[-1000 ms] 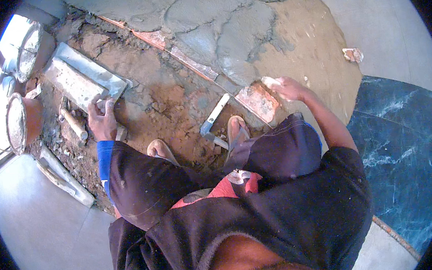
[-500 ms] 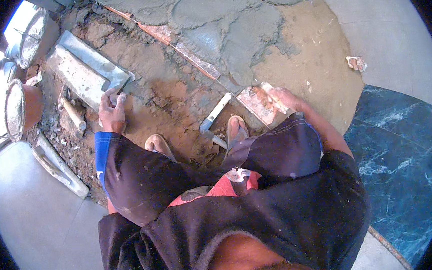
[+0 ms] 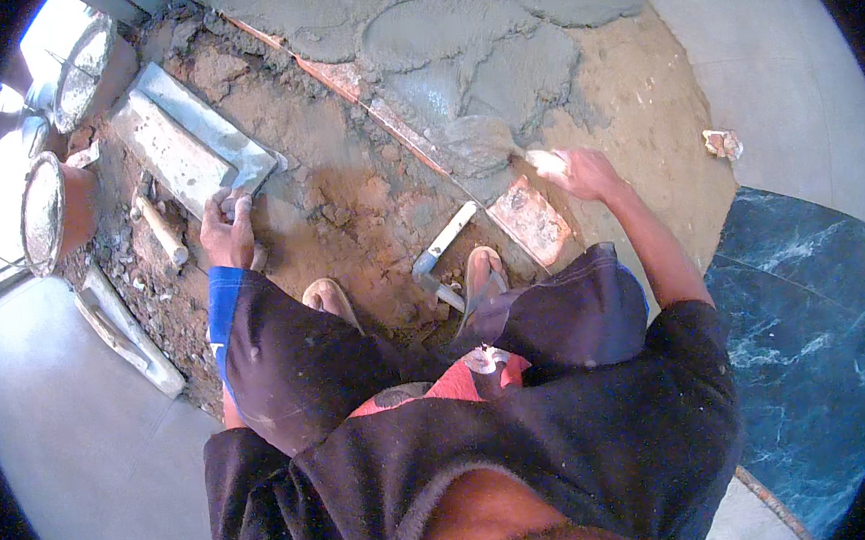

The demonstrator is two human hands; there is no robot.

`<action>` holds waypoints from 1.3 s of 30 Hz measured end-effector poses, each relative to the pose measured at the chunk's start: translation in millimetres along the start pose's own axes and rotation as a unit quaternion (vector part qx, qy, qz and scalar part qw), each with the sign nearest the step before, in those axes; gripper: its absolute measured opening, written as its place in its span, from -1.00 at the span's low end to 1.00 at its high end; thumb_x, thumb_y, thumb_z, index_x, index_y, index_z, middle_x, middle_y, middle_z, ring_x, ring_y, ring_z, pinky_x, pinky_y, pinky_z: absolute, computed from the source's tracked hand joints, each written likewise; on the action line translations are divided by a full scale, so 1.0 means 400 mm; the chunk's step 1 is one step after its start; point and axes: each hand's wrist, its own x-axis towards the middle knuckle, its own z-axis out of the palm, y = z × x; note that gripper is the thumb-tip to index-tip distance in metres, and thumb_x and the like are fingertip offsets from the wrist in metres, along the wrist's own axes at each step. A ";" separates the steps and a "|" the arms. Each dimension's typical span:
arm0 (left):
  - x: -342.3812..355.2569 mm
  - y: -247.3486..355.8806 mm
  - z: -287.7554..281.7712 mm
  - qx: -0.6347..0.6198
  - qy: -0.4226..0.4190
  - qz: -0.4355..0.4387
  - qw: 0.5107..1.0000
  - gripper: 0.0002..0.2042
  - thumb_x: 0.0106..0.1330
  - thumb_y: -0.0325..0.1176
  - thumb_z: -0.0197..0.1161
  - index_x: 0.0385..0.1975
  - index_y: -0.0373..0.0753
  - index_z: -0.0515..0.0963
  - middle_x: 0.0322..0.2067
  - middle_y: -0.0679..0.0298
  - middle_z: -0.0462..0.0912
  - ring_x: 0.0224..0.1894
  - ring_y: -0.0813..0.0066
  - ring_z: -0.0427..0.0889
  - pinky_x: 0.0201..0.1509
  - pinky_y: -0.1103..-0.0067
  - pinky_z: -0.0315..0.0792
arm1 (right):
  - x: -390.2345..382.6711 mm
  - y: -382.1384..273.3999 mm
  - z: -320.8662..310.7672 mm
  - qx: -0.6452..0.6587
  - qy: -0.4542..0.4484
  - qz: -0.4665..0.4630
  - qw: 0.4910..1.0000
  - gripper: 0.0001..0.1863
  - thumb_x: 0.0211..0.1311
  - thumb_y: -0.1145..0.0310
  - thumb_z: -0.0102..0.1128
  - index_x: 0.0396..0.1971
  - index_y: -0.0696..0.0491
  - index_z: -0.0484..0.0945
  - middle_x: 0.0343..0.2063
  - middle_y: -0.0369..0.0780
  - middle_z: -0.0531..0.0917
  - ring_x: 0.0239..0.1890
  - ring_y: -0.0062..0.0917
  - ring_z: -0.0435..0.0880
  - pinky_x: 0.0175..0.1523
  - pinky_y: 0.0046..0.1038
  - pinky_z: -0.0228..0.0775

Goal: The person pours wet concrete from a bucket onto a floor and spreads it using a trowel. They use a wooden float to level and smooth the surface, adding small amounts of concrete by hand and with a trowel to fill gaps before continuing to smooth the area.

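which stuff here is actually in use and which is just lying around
In use: trowel held by right hand; wet mortar; metal straightedge under left hand.
Lying about: hammer, square, buckets, loose brick.

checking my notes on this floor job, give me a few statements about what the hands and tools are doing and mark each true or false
1. The right hand holds a trowel over the wet grey mortar. True.
2. The left hand holds the wooden-handled hammer. False: it rests on the end of the long metal straightedge; the hammer lies apart, to its left.
3. The person is barefoot. False: sandals are on the feet.
4. A brick piece lies below the right hand. True.
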 end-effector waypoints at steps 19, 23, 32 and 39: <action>0.206 0.011 0.002 0.064 0.066 -0.099 0.991 -0.26 0.09 -0.10 0.39 0.19 -0.39 0.26 -0.01 -0.07 0.52 0.02 0.13 0.56 0.09 0.38 0.43 | 0.154 -0.281 0.053 0.787 -0.056 0.180 0.587 -0.43 0.20 -0.32 -0.03 -0.39 -0.03 0.37 -0.74 -0.39 0.35 -0.83 -0.64 0.23 -0.77 -0.52 0.05; 0.218 0.007 0.006 0.061 0.073 -0.115 0.989 -0.26 0.07 -0.08 0.40 0.17 -0.41 0.27 -0.03 -0.06 0.53 0.01 0.13 0.56 0.10 0.39 0.42 | 0.217 -0.356 0.017 0.737 -0.090 0.186 0.643 -0.47 0.24 -0.27 -0.03 -0.36 -0.02 0.36 -0.74 -0.42 0.31 -0.83 -0.69 0.21 -0.73 -0.53 0.12; 0.233 -0.011 0.026 0.046 0.056 -0.138 0.988 -0.31 0.06 -0.09 0.40 0.11 -0.41 0.36 -0.04 -0.07 0.54 0.00 0.13 0.56 0.11 0.39 0.41 | 0.345 -0.322 -0.023 0.553 -0.068 0.090 0.825 -0.50 0.29 -0.14 0.02 -0.35 0.08 0.46 -0.72 -0.36 0.41 -0.77 -0.65 0.36 -0.73 -0.50 0.19; 0.256 -0.050 0.010 0.036 0.053 -0.119 0.991 -0.31 0.07 -0.10 0.36 0.13 -0.42 0.34 -0.06 -0.11 0.55 0.01 0.09 0.55 0.15 0.37 0.38 | 0.255 -0.296 -0.065 0.172 0.066 -0.016 0.983 -0.48 0.24 -0.07 0.04 -0.15 0.14 0.55 -0.25 0.07 0.63 -0.16 0.04 0.58 -0.06 -0.10 0.44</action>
